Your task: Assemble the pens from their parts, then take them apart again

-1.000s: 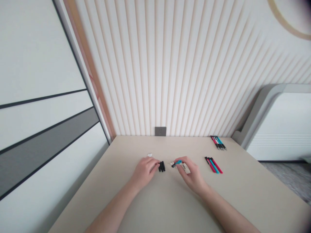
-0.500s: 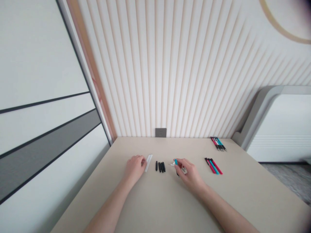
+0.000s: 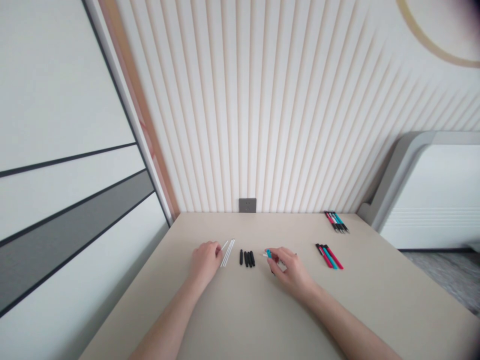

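Observation:
My left hand (image 3: 207,257) is closed in a pinch on one thin white pen refill (image 3: 224,245), which sticks out tilted from the fingertips. Beside it several more white refills (image 3: 229,253) lie side by side on the table. Several black pen grips (image 3: 247,258) lie in a row between my two hands. My right hand (image 3: 288,267) has its thumb and fingers closed on a short blue pen piece (image 3: 269,254). Small whitish parts (image 3: 264,255) show by its fingertips; other bits beneath that hand are mostly hidden.
On the right of the table (image 3: 232,315) lie red and blue pen barrels (image 3: 329,256) with black ends. Behind them, several assembled pens (image 3: 336,222) lie near the ribbed wall. A dark socket (image 3: 247,205) sits on the wall at the table's back edge.
My left hand has drawn one white refill slightly left, away from the others, and it now slants apart from them. My right hand has shifted a little left with the blue piece.

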### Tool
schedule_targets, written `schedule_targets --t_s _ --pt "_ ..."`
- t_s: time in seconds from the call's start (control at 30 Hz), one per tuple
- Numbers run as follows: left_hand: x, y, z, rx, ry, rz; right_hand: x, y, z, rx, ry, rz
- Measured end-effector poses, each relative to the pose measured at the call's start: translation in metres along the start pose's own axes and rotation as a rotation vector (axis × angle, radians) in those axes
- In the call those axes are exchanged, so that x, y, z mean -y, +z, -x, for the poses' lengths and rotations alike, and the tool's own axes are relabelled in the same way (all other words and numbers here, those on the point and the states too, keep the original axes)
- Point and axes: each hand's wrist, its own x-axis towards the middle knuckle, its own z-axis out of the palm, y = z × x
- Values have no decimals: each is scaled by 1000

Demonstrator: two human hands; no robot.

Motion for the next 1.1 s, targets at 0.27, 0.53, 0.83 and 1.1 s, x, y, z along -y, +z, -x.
schedule_targets --t_s 0.27,0.53,0.83,1.1 --pt "-4 -5 2 51 -48 -140 -6 3 -1 -27 -62 -8" --pt "-2 1 4 54 -45 -194 -3 3 -1 25 -38 -6" --pt "-2 2 4 1 -43 -184 -5 4 -1 10 -43 -1" --pt "3 8 1 -105 -20 -140 -7 6 -1 -21 -53 4"
